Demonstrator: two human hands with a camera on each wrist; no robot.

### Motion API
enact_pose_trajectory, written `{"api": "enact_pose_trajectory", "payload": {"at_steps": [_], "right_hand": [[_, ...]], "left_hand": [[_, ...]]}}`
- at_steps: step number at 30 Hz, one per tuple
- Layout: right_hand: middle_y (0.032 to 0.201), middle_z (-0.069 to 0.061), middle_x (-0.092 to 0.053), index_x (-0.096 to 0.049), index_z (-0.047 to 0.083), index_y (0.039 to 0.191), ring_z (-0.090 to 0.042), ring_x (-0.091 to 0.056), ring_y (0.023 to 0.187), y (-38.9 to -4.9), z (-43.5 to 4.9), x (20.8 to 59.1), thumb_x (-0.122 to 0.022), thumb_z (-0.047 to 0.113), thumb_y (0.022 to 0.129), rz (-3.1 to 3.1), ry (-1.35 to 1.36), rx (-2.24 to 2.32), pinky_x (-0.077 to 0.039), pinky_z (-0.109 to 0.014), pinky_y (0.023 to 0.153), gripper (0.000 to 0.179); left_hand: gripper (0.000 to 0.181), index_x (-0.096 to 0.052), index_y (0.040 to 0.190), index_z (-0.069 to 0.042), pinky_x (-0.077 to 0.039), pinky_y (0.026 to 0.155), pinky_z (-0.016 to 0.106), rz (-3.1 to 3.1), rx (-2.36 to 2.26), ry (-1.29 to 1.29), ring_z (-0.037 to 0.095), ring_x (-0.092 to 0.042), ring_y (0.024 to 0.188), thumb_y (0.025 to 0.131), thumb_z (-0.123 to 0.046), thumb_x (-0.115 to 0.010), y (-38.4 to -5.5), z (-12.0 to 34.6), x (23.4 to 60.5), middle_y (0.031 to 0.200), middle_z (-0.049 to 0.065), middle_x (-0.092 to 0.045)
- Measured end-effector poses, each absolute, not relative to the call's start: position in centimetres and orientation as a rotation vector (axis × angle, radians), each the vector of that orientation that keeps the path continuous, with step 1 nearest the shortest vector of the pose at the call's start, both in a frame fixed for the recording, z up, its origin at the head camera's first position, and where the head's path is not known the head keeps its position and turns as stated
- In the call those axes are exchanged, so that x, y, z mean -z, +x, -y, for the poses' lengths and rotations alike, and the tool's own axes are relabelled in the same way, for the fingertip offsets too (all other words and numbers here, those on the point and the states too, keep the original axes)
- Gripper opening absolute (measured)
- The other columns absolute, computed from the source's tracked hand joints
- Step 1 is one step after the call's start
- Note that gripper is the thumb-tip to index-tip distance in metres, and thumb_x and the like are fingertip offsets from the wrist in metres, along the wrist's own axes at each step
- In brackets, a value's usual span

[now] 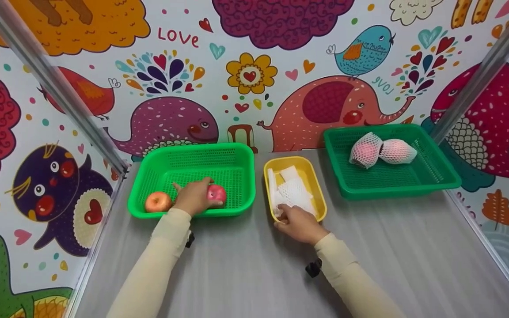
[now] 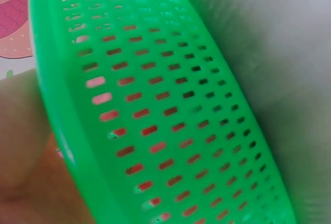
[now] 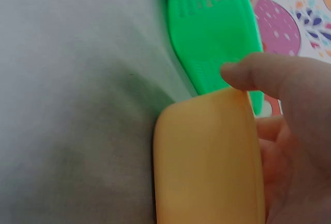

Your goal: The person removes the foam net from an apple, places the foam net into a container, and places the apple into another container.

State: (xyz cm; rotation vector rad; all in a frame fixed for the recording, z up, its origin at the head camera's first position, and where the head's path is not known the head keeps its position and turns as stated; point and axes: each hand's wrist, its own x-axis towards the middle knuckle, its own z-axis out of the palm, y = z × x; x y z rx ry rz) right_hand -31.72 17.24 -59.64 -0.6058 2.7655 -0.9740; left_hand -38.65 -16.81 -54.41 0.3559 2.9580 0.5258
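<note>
My left hand point(image 1: 192, 196) reaches over the near rim of the bright green basket point(image 1: 197, 154) and grips a red apple point(image 1: 217, 194), thumb in front and fingers behind. A second, paler apple point(image 1: 158, 202) sits in the basket's near left corner. In the left wrist view, the basket wall point(image 2: 155, 110) hides most of that hand. My right hand point(image 1: 301, 224) is at the near end of the yellow tray point(image 1: 321, 201), its fingertips at the white foam nets point(image 1: 294, 190) inside. From the right wrist, my thumb point(image 3: 253, 71) shows just over the tray's rim, apart from the fingers.
A darker green basket point(image 1: 369, 187) stands at the right, with two net-wrapped fruits point(image 1: 398, 151) side by side in it. All three containers stand on a grey table point(image 1: 245, 265), close to the patterned back wall. Metal posts point(image 1: 66, 92) frame both sides.
</note>
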Motion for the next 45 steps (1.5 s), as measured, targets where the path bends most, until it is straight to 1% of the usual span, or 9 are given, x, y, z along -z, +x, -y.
{"api": "enact_pose_trajectory", "payload": {"at_steps": [4,9,13,21,25,28,33,40,45], "right_hand": [[0.108,-0.015,-0.078,-0.054,-0.011,0.149,-0.029,-0.075,0.099,-31.6,-17.3,59.8,-0.077,0.015,0.102,-2.783,-0.669,0.926,-0.062,-0.049,0.090,0.059],[0.089,-0.010,-0.077,-0.043,-0.010,0.159,-0.024,-0.068,0.077,-31.0,-17.9,59.6,-0.078,0.011,0.099,-2.861,-0.815,0.767,-0.063,-0.045,0.076,0.072],[0.077,-0.008,-0.066,-0.045,-0.001,0.161,-0.022,-0.059,0.067,-30.2,-18.5,58.6,-0.081,0.014,0.098,-2.946,-0.896,0.604,-0.062,-0.044,0.068,0.074],[0.121,-0.014,-0.073,-0.062,0.010,0.151,-0.030,-0.069,0.103,-30.2,-20.9,54.5,-0.084,0.018,0.098,-3.035,-0.792,0.560,-0.062,-0.048,0.091,0.058],[0.124,-0.013,-0.071,-0.072,0.005,0.133,-0.031,-0.066,0.110,-31.8,-23.7,52.6,-0.083,0.009,0.096,-3.168,-0.799,0.622,-0.061,-0.048,0.095,0.040],[0.118,-0.012,-0.071,-0.075,0.003,0.121,-0.030,-0.066,0.106,-33.5,-26.3,51.3,-0.084,0.001,0.093,-3.293,-0.864,0.681,-0.062,-0.048,0.092,0.030],[0.110,-0.016,-0.071,-0.074,0.000,0.112,-0.034,-0.066,0.102,-37.4,-30.9,49.5,-0.083,-0.007,0.091,-3.528,-0.947,0.773,-0.061,-0.051,0.093,0.024],[0.110,-0.024,-0.064,-0.070,-0.004,0.117,-0.042,-0.059,0.102,-42.3,-36.8,48.3,-0.072,-0.013,0.095,-3.610,-0.738,0.617,-0.058,-0.059,0.089,0.024],[0.134,-0.032,-0.057,-0.063,-0.006,0.134,-0.051,-0.052,0.119,-44.0,-39.1,47.7,-0.070,-0.008,0.099,-3.350,-0.458,0.422,-0.052,-0.069,0.100,0.036]], "left_hand": [[0.074,-0.060,0.149,-0.006,-0.006,0.109,0.092,-3.003,-0.545,0.389,0.049,-0.060,0.132,0.092,-0.044,-0.088,-38.5,16.3,54.1,0.138,0.023,-0.068],[0.063,-0.063,0.147,-0.008,-0.009,0.114,0.087,-3.062,-0.613,0.449,0.045,-0.056,0.136,0.098,-0.043,-0.082,-37.3,14.8,53.2,0.141,0.020,-0.064],[0.055,-0.067,0.143,-0.010,-0.013,0.117,0.084,-3.117,-0.713,0.515,0.041,-0.058,0.134,0.100,-0.039,-0.082,-35.7,13.3,52.1,0.139,0.016,-0.064],[0.040,-0.072,0.131,-0.011,-0.031,0.116,0.077,-3.243,-1.004,0.734,0.030,-0.061,0.128,0.098,-0.029,-0.085,-31.6,10.8,50.5,0.130,0.010,-0.067],[0.037,-0.071,0.131,-0.011,-0.045,0.114,0.059,-3.212,-1.214,0.821,0.024,-0.060,0.127,0.098,-0.023,-0.085,-29.7,9.6,50.4,0.131,0.006,-0.066],[0.036,-0.071,0.132,-0.011,-0.052,0.109,0.044,-3.134,-1.416,0.799,0.020,-0.059,0.128,0.099,-0.019,-0.083,-28.3,8.8,50.5,0.132,0.003,-0.065],[0.032,-0.070,0.133,-0.011,-0.052,0.110,0.041,-2.976,-1.656,0.728,0.015,-0.059,0.129,0.102,-0.013,-0.079,-26.7,7.4,50.9,0.133,-0.003,-0.064],[0.030,-0.066,0.137,-0.015,-0.051,0.111,0.040,-2.674,-1.740,0.705,0.011,-0.061,0.126,0.108,-0.021,-0.071,-25.1,5.4,51.9,0.131,-0.007,-0.067],[0.029,-0.065,0.137,-0.017,-0.052,0.109,0.039,-2.557,-1.783,0.636,0.011,-0.063,0.122,0.108,-0.024,-0.070,-24.0,4.7,52.0,0.126,-0.010,-0.067]]}}
